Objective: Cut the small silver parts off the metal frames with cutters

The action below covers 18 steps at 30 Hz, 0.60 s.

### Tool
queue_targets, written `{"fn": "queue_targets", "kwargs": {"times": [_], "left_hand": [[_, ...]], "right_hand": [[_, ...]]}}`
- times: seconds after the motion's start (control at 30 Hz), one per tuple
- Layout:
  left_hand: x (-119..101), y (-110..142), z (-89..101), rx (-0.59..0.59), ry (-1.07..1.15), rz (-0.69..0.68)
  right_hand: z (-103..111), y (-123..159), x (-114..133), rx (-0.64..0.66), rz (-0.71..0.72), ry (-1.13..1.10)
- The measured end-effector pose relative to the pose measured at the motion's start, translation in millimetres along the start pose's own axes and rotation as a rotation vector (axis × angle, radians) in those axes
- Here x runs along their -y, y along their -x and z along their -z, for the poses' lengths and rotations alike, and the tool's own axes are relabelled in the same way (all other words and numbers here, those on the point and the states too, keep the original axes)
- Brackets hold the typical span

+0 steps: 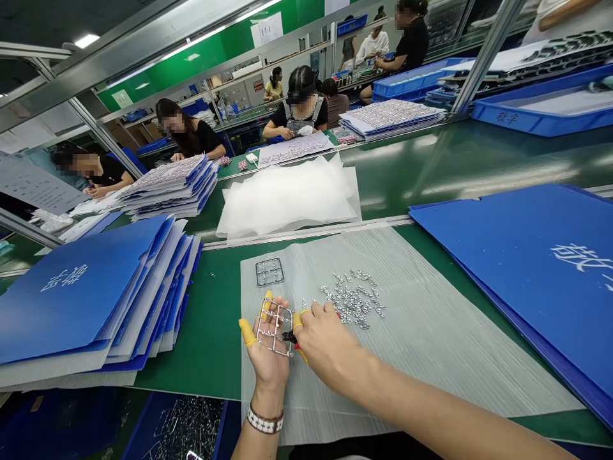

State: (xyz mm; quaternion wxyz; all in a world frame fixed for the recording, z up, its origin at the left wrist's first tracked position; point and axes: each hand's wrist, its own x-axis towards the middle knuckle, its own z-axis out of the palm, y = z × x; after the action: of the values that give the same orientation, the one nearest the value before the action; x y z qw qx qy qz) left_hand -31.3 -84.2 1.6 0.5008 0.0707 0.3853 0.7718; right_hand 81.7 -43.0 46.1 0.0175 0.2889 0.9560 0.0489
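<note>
Through the head camera I'm looking down at a small wire frame (274, 327), which lies across the upturned palm of the left hand (269, 359), above a ribbed translucent plastic sheet (421, 332). Tiny coiled pieces sit along its bars. The right hand (325, 338) grips a small pair of red-handled cutters (287, 336), with the tips at the frame, so the 2 hands are close together and working on the same piece. Yellow finger cots (247, 332) cover the left fingertips, and another shows on the right thumb. A beaded bracelet (265, 420) circles the left wrist.

Just past the hands, a loose heap of small silver metal parts (352, 298) lies on the sheet, with 1 more wire frame (269, 272) beside it. The sheet rests on a green workbench (211, 319). To my left is a slanted stack of blue corrugated boards (86, 300), and to my right lies a large blue board (517, 287) with white characters. Below the bench edge, a blue bin (177, 428) holds a tangle of metal frames. Farther along, I can see a pile of white foam sheets (287, 195), stacks of sheets printed with rows of small parts (167, 182), and several co-workers (301, 108) seated at the benches, their hands busy with their own pieces.
</note>
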Motion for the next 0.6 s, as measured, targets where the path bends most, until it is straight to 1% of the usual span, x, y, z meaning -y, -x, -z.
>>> {"fn": "queue_targets", "kwargs": {"times": [0.13, 0.2, 0.27, 0.3, 0.33, 0.37, 0.43, 0.47, 0.5, 0.53, 0.57, 0.6], "left_hand": [[0, -1, 1.6, 0.002, -0.014, -0.014], [0, -1, 1.3, 0.012, -0.011, -0.025], [0, 0, 0.4, 0.017, -0.02, -0.066], [0, 1, 0.0, 0.019, -0.037, -0.107], [1, 2, -0.1, 0.024, -0.065, -0.163], [2, 4, 0.2, 0.033, -0.102, -0.232], [5, 9, 2.4, 0.066, -0.185, -0.358], [7, 11, 4.4, 0.086, -0.221, -0.396], [9, 13, 6.8, 0.106, -0.249, -0.413], [10, 15, 9.3, 0.127, -0.274, -0.411], [12, 16, 11.7, 0.151, -0.299, -0.396], [12, 18, 13.6, 0.179, -0.33, -0.378]], "right_hand": [[2, 0, 2, 0.022, 0.032, 0.008], [1, 0, -1, 0.006, 0.034, -0.015], [-2, 0, -6, -0.021, -0.01, -0.095], [-4, -1, -10, -0.031, -0.051, -0.176], [-6, -1, -14, -0.029, -0.1, -0.301], [-10, -3, -18, -0.019, -0.156, -0.473], [-16, -6, -24, 0.012, -0.286, -0.948], [-19, -8, -25, 0.021, -0.357, -1.21], [-22, -10, -26, 0.023, -0.428, -1.447], [-24, -12, -26, 0.013, -0.488, -1.64], [-25, -14, -26, 0.005, -0.526, -1.782], [-25, -15, -25, 0.004, -0.531, -1.877]]}}
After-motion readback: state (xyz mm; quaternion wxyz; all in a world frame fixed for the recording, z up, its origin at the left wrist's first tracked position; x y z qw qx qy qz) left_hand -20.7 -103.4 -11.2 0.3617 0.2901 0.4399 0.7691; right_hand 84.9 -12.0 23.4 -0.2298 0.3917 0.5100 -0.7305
